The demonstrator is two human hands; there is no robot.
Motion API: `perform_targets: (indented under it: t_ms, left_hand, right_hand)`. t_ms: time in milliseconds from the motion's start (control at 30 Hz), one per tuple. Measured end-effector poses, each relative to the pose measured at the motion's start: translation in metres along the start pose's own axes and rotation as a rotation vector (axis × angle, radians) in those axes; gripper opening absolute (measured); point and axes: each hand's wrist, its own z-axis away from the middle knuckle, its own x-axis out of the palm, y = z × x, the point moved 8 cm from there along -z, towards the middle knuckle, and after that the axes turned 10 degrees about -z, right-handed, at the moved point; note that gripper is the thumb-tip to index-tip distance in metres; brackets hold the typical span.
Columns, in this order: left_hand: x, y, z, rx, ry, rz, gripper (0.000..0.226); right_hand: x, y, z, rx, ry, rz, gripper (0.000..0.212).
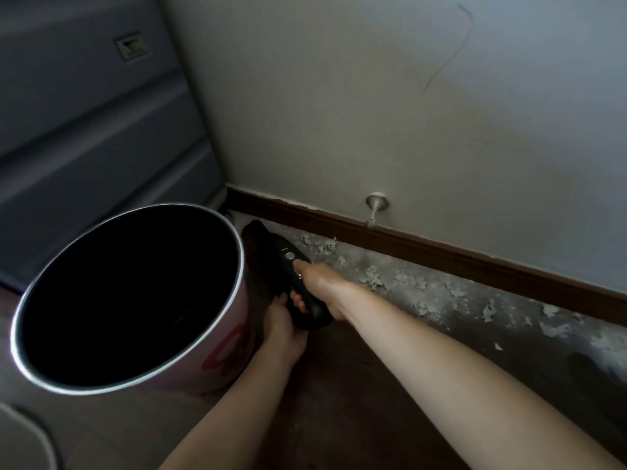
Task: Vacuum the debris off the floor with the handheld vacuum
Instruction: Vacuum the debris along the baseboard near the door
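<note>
A black handheld vacuum [286,257] points into the corner where the floor meets the wall, its nozzle low and to the upper left. My right hand [320,288] grips its handle, thumb on top near the buttons. My left hand [283,325] grips the underside of the vacuum's rear body, fingers curled up around it. Pale flakes of debris [373,278] and grey dust lie scattered along the floor beside the brown baseboard [441,252], mostly to the right of the vacuum.
A round bin [135,378] with a silver rim and dark inside stands at the left, close against the vacuum and my left hand. A grey drawer unit [84,130] fills the upper left. A door stopper [373,212] juts from the wall above the baseboard.
</note>
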Motion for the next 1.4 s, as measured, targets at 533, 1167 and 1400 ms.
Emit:
perform_targets:
  t_ms: [533,1167,1400]
  left_hand:
    - [0.010,0.034,0.012,0.094,-0.107,-0.070,0.036]
    - [0.006,-0.007,0.062,0.032,-0.140,-0.020,0.044]
    - [0.005,0.008,0.046,0.057,-0.081,-0.028,0.038]
  right_hand:
    - [0.013,-0.017,-0.002,0.020,-0.045,-0.085,0.035]
    - [-0.014,0.010,0.049,0.149,0.061,-0.010,0.048]
    - [0.002,-0.001,0.031,0.092,0.044,-0.059,0.043]
